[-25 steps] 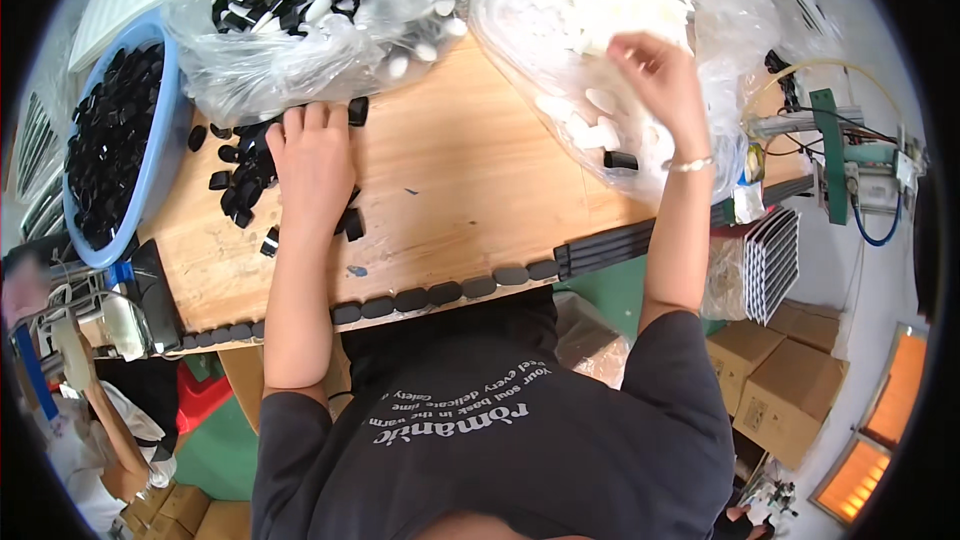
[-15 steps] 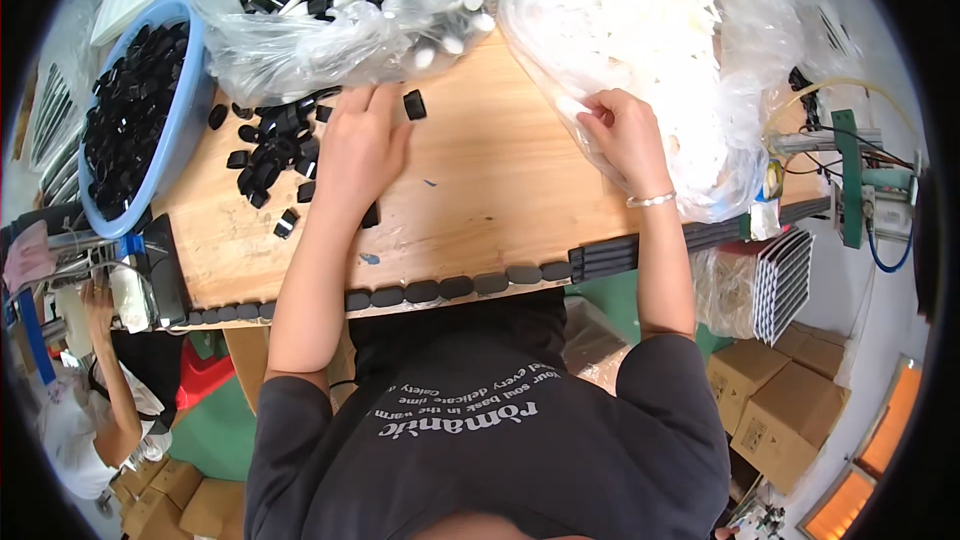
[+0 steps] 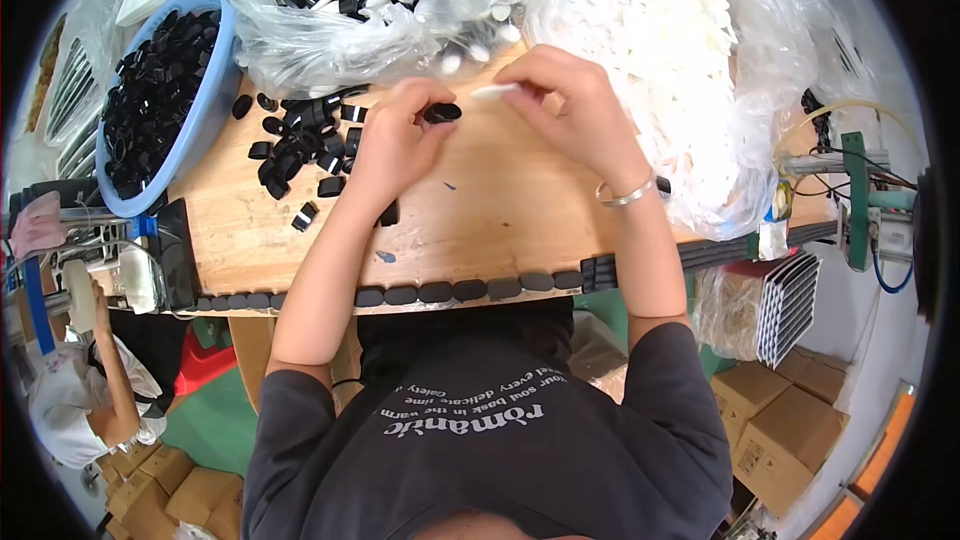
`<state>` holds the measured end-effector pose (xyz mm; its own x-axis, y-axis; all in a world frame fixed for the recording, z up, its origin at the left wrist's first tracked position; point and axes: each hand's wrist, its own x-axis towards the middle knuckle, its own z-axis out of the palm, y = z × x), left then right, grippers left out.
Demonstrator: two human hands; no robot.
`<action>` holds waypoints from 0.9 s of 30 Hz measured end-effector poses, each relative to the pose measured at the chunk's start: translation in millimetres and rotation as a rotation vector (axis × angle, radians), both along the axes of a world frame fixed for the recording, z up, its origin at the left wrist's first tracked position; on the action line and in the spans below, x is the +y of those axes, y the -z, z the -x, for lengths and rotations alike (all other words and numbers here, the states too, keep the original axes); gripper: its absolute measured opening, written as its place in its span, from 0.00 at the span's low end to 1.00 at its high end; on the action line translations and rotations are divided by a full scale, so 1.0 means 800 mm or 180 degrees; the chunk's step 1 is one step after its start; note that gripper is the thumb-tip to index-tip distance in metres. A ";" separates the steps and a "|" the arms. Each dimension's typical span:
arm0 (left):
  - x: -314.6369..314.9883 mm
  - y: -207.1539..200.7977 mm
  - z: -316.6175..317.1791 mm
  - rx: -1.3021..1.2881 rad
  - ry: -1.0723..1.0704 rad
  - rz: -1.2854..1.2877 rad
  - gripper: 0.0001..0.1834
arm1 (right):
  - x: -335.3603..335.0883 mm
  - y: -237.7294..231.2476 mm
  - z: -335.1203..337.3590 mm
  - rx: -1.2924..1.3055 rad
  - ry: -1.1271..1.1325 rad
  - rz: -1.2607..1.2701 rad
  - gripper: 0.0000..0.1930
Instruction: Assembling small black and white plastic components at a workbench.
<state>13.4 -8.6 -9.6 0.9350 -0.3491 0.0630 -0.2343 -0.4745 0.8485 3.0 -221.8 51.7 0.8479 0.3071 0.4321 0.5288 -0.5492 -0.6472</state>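
Between the fingertips of my left hand [image 3: 405, 140] is a small black oval ring-like piece [image 3: 443, 113], its open end facing right. My right hand [image 3: 575, 105] pinches a slim white plastic piece [image 3: 493, 92] with its tip pointing left at the black one. A short gap separates the two pieces above the wooden table [image 3: 520, 190]. Left of my left hand lies a loose heap of black pieces [image 3: 295, 150]. White pieces [image 3: 690, 60] fill a see-through plastic bag to the right of my right hand.
A blue basin [image 3: 228, 55] of black pieces stands at the left. Another plastic bag [image 3: 330, 55] holds mixed black and white pieces at the back. Dark padding [image 3: 470, 290] lines the table's front edge. A co-worker's arm [image 3: 115, 360] shows at far left; cardboard boxes [image 3: 790, 440] sit lower right.
My right hand has moved left from the bag of white pieces, bringing a white piece along. My left hand has picked up a black piece from the table and turned toward the right hand.
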 end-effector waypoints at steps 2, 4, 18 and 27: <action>0.004 0.003 0.001 -0.0476 0.0137 0.0570 0.20 | 0.011 0.009 0.001 -0.0160 -0.0288 -0.0059 0.08; 0.000 0.002 0.003 -0.0621 0.0089 0.0765 0.21 | 0.020 0.015 0.005 -0.0069 -0.0373 -0.0289 0.10; -0.009 -0.009 0.016 -0.0816 -0.0030 0.0992 0.25 | 0.033 0.047 0.015 0.0258 -0.0517 -0.0410 0.11; -0.016 -0.011 0.016 -0.0340 -0.0370 0.2067 0.13 | 0.030 0.061 0.009 0.2138 -0.0417 -0.2416 0.10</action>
<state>0.7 -21.3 -1.2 0.9412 -0.1063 0.3206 -0.3110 0.0976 0.9454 -4.6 -197.5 2.7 0.9662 0.2578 -0.0010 -0.0451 0.1653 -0.9852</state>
